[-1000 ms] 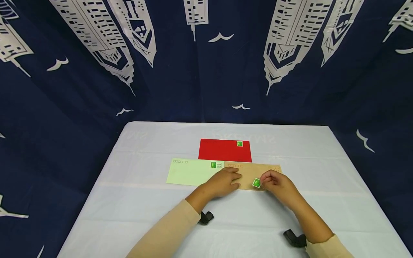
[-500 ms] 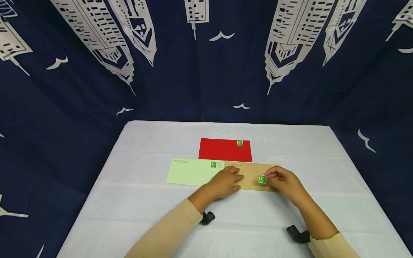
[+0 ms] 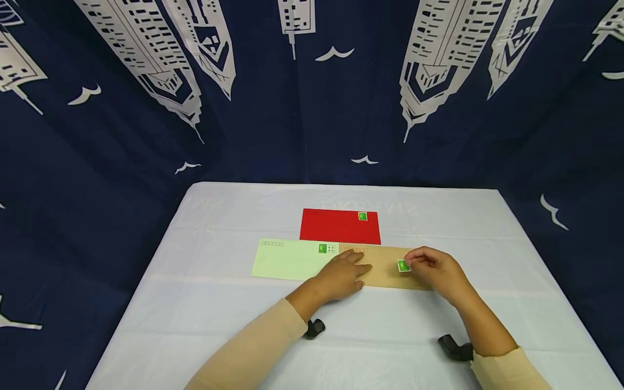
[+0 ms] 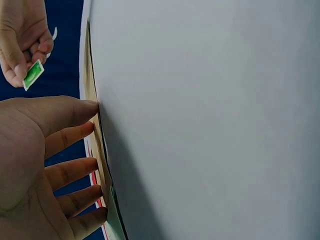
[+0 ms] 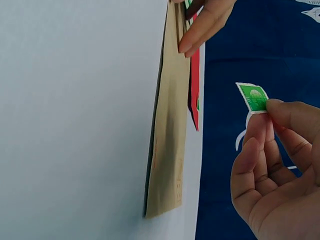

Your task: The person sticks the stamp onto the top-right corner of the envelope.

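A green postage stamp with a white perforated border [image 5: 254,97] is pinched between thumb and fingertips of my right hand [image 3: 437,272]. That hand hovers above the right part of a brown envelope [image 3: 382,276]; the right wrist view shows air between stamp and paper. My left hand [image 3: 337,278] rests with spread, straight fingers on the brown envelope's left part, fingertips touching it in the left wrist view. Left of it lies a light green envelope [image 3: 287,260], bearing a green stamp [image 3: 323,248] near its upper right corner. The right hand covers the brown envelope's upper right corner in the head view.
Behind these two lies a red envelope [image 3: 338,226] with a green stamp [image 3: 363,216] at its upper right. All lie flat on a white-covered table [image 3: 219,309]. A dark blue curtain with white building prints [image 3: 302,119] hangs behind the table's far edge.
My right hand has moved right and slightly away from me, carrying the stamp from the brown envelope's lower middle toward its right end. The stamp has turned straighter. My left hand stays almost still.
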The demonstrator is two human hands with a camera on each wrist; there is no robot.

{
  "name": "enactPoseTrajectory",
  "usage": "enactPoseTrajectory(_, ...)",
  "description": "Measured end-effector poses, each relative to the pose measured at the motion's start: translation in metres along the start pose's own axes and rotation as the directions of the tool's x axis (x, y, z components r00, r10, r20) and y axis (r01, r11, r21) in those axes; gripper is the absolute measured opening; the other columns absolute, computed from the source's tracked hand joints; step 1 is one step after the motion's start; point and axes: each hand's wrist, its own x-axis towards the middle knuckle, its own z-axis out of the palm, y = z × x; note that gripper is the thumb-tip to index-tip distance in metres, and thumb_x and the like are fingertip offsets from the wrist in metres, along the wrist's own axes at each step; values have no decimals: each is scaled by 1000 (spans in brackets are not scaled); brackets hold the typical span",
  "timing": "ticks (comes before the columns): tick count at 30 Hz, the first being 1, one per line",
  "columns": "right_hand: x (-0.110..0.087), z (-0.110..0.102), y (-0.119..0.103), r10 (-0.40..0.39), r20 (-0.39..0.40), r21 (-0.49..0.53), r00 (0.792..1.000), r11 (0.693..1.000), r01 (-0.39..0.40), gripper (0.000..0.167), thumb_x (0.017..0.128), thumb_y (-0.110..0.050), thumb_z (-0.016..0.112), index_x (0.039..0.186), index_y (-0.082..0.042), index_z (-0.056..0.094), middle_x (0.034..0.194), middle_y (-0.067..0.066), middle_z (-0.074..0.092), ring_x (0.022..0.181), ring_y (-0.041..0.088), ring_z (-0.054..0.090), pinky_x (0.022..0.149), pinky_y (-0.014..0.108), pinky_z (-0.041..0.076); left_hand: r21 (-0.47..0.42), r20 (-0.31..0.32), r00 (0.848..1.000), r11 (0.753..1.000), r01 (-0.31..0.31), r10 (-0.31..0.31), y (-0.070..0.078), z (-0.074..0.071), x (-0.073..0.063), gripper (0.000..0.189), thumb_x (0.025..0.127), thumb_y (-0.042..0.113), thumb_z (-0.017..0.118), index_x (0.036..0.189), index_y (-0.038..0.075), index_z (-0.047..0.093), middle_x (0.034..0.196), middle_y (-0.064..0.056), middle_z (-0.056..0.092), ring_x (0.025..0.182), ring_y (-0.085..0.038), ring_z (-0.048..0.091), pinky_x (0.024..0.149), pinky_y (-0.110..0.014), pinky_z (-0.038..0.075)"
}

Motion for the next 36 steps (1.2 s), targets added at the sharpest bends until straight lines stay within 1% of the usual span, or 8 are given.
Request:
enactPoseTrajectory(4,2,-5,0,8,-8,-10,1000,1000,-8,22,99,-23,66,112,-5,70,102,10,71,87,16,69,75,21,57,18,12,1000,1000,-2,2,1,1,2,48,102,35,57,150,28,51,161,-3,41,154,-23,30,127,-33,24)
enactPoseTrajectory(7,3,-8,0,24,-22,-25,999,999,-24,24,99,-25,67,113,-5,69,100,8,70,86,16,69,73,22,57,31,12,1000,999,-9,8,1,1,3,48,103,36,57,150,29,51,160,-4,42,153,-23,31,128,-33,23)
enactPoseTrajectory(12,4,-12,2,49,-34,-47,998,998,-51,26,99,-27,67,112,-4,67,99,9,70,86,10,68,74,20,55,42,17,1000,999,-15,15,0,4,5,49,103,37,56,151,30,49,159,-4,42,153,-24,31,128,-35,24)
enactPoseTrajectory(16,5,-15,3,48,-48,-69,998,996,-51,27,98,-29,68,110,-4,68,100,10,71,85,5,66,74,17,54,57,29,1000,998,-13,11,-1,4,7,50,104,39,54,153,32,46,160,-2,40,153,-24,30,127,-36,25)
enactPoseTrajectory(18,5,-17,4,45,-58,-81,997,995,-50,27,97,-29,69,109,-4,68,100,10,71,84,5,65,73,17,54,53,39,999,999,-9,7,-1,3,7,50,104,39,54,153,33,45,161,-2,38,154,-25,29,127,-38,25)
enactPoseTrajectory(24,8,-22,6,57,-67,-101,996,993,-64,27,98,-30,68,108,-5,68,98,8,71,81,7,62,70,21,53,53,76,997,999,-3,-1,0,0,6,52,105,40,51,155,36,40,163,-1,34,156,-25,25,128,-41,23)
enactPoseTrajectory(31,11,-26,12,66,-55,-92,996,993,-71,24,101,-25,62,109,-3,67,99,9,73,86,16,65,74,25,55,72,80,997,997,-11,5,-2,-1,6,53,105,42,50,156,38,37,164,0,32,156,-23,24,128,-45,23)
enactPoseTrajectory(36,15,-30,16,76,-48,-85,996,993,-80,24,101,-23,61,110,-2,66,100,8,73,84,8,64,74,23,55,75,80,997,997,-20,14,-3,-1,6,53,105,43,50,156,38,37,165,0,31,156,-23,23,128,-45,23)
